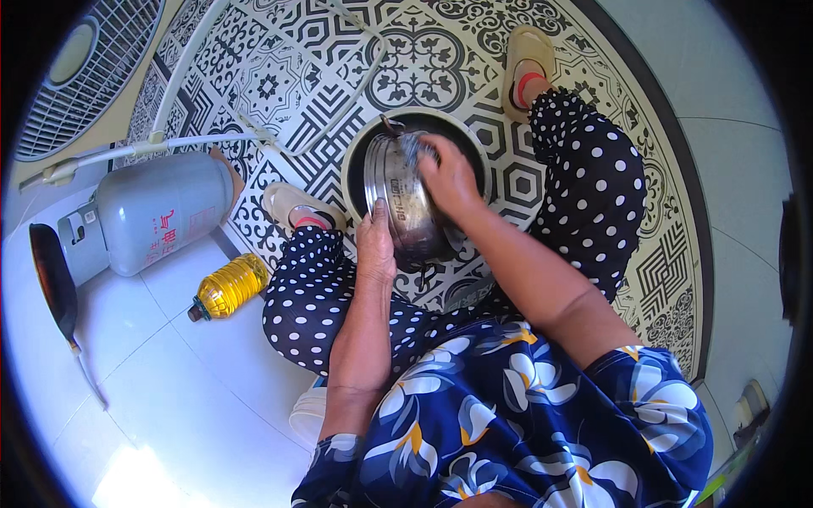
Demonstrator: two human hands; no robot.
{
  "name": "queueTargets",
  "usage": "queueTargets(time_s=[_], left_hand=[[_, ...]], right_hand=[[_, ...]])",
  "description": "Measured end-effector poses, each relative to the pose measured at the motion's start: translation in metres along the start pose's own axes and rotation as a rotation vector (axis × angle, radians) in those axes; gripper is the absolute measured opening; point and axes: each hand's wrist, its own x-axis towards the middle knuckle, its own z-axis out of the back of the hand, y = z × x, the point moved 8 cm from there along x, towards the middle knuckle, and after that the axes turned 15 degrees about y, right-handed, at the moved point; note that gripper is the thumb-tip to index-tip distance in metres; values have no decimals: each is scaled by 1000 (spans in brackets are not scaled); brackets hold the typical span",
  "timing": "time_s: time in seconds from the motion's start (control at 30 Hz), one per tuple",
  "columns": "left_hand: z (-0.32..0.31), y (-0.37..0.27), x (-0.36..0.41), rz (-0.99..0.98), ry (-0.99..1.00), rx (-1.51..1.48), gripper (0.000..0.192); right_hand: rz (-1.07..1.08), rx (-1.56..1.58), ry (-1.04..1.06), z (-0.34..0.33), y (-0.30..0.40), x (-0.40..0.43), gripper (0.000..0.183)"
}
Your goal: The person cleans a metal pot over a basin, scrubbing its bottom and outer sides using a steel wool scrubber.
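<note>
A stainless steel pot is tilted on its side over a round basin on the floor between my feet. My left hand grips the pot's near left rim, thumb on the outer wall. My right hand presses a grey scouring pad against the upper part of the wall, close to one of the pot's loop handles. The lower wall looks darker and stained, and it bears writing. A dark interior shows in the basin; most of its contents are hidden behind the pot.
To the left lie a grey gas cylinder, a frying pan and a bottle of yellow oil. A fan and a white tubular frame are beyond. Behind my left arm is a white bucket. A patterned mat covers the floor.
</note>
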Motion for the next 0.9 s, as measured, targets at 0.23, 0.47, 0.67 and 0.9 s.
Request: queueTargets(time_s=[0.23, 0.47, 0.67, 0.9], left_hand=[[-5, -11, -4, -27, 13, 16, 39], [6, -9, 3, -46, 15, -8, 38], [3, -4, -6, -26, 53, 2, 37], [20, -23, -20, -108, 41, -94, 33]], right_hand=[[-312, 210, 54, 5, -35, 30, 38], [228, -233, -25, 2, 47, -32, 29], [-218, 8, 105, 14, -45, 48, 38], [-392, 129, 234, -11, -163, 47, 44]])
